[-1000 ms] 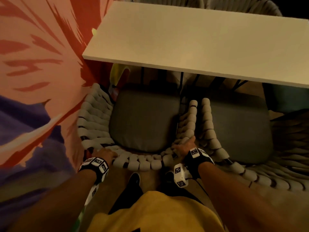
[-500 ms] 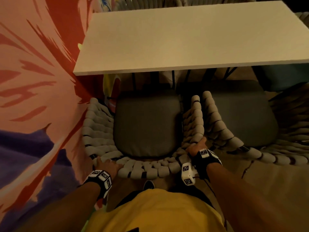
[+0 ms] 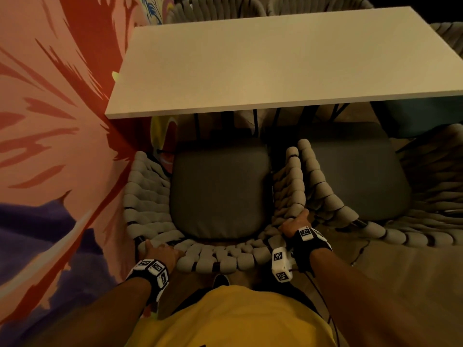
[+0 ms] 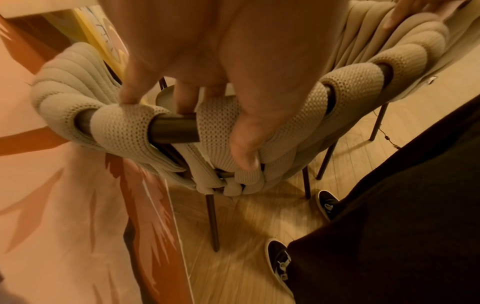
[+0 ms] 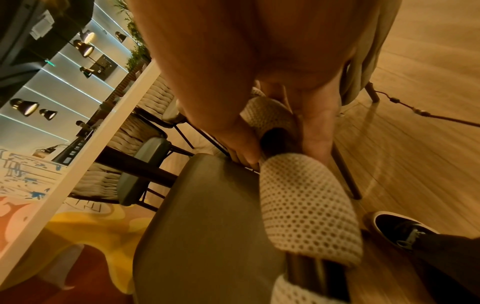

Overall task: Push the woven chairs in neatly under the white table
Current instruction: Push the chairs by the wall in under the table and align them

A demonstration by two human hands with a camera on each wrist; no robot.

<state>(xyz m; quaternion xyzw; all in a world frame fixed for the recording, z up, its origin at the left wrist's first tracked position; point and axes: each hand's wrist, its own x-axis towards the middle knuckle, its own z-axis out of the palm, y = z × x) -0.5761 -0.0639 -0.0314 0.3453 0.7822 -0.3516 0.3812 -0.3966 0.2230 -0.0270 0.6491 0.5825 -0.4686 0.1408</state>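
A woven chair [image 3: 147, 196] with thick cream cords and a grey seat cushion [image 3: 218, 194] stands in front of me, its front under the near edge of the white table [image 3: 275, 66]. My left hand [image 3: 160, 251] grips the back rail at its left corner; in the left wrist view the fingers [image 4: 182, 96] curl over the dark tube [image 4: 174, 129] and the thumb presses the cords. My right hand [image 3: 294, 222] grips the rail at the right corner, with the fingers [image 5: 241, 148] wrapped round the corded tube [image 5: 275, 139]. A second woven chair [image 3: 350, 171] stands right beside it.
A painted wall [image 3: 55, 146] runs close along the chair's left side. More woven chairs [image 3: 225, 8] stand at the table's far side. My feet [image 4: 278, 259] are on the wooden floor just behind the chair. A cable [image 5: 426, 113] lies on the floor at the right.
The chair has slid forward toward the table with both hands holding its back rail. I have stepped after it, and more of the tabletop is in view.
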